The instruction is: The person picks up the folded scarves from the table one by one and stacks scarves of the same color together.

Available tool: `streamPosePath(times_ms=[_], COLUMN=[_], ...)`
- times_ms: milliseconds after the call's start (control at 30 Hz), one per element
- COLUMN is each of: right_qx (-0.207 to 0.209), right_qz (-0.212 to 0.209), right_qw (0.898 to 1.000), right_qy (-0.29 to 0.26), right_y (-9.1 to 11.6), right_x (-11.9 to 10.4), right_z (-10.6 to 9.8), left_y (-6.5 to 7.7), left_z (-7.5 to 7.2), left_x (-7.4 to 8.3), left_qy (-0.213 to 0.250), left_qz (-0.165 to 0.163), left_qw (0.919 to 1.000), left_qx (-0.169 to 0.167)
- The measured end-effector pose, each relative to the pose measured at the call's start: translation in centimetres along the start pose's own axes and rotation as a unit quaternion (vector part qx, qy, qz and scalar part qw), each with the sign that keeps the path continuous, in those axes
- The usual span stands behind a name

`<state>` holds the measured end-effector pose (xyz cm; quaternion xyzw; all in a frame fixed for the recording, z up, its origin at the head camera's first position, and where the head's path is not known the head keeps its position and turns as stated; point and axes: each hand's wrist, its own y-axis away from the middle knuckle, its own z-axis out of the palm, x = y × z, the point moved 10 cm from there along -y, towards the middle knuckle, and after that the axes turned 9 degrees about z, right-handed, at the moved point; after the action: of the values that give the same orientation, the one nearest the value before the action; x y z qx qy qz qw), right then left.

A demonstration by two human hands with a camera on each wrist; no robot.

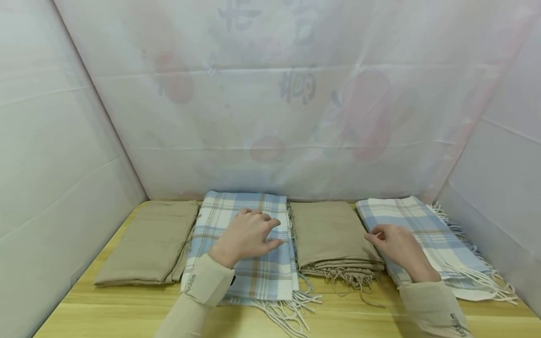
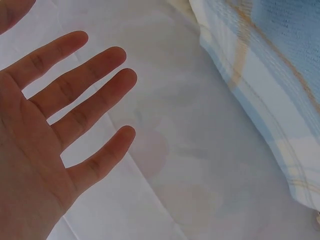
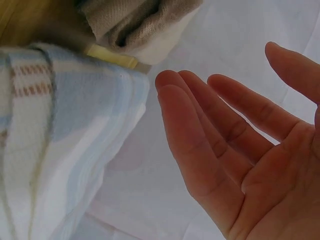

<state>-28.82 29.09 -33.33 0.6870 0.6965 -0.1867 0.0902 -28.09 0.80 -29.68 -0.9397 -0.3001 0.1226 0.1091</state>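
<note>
My left hand (image 1: 249, 234) hovers over a folded blue-and-white plaid scarf (image 1: 266, 277) with fringe at its near edge. In the left wrist view its fingers (image 2: 95, 112) are spread and nearly straight, apart from the plaid cloth. At the right, my right hand (image 1: 399, 249) is above the left side of a second folded plaid scarf (image 1: 444, 241). Its fingers (image 3: 200, 145) are gently bent with nothing between them in the right wrist view. Between the two plaid scarves lies a folded tan scarf (image 1: 329, 230), its fringe towards me.
Another folded tan cloth (image 1: 148, 244) lies at the far left. All four sit in a row on a yellow wood-grain table (image 1: 127, 310). White sheeting stands behind as a back wall (image 1: 253, 117) and on both sides.
</note>
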Motion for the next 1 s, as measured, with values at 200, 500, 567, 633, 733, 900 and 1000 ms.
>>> streamPosePath(times_ms=[200,500,567,633,733,900,1000], right_qx=[-0.009,-0.034,-0.037,-0.04,-0.047,-0.056,-0.06], right_qz=[0.009,0.025,0.026,0.026,0.027,0.027,0.026], right_qw=[1.0,0.999,0.999,0.999,0.999,0.998,0.998], right_qy=[0.002,0.001,0.002,0.0,-0.003,0.002,0.005], right_y=[-0.1,-0.1,-0.1,-0.1,0.0,-0.1,-0.3], right_x=[0.5,1.2,1.2,1.2,1.2,1.2,1.0], right_z=[0.6,1.7,1.7,1.8,2.0,2.1,2.1], left_y=[-0.6,-1.4,-1.7,-2.0,-2.4,-3.0,-3.5], left_z=[0.6,1.4,1.5,1.6,1.6,1.5,1.5], left_x=[0.5,1.3,1.4,1.5,1.8,2.1,2.2], left_qy=[-0.009,-0.016,-0.016,-0.015,-0.016,-0.014,-0.01], left_qz=[0.005,0.021,0.023,0.026,0.033,0.042,0.041], left_qw=[0.9997,0.9992,0.9991,0.999,0.9987,0.9987,0.9986], left_qx=[-0.021,-0.031,-0.032,-0.033,-0.034,-0.028,-0.032])
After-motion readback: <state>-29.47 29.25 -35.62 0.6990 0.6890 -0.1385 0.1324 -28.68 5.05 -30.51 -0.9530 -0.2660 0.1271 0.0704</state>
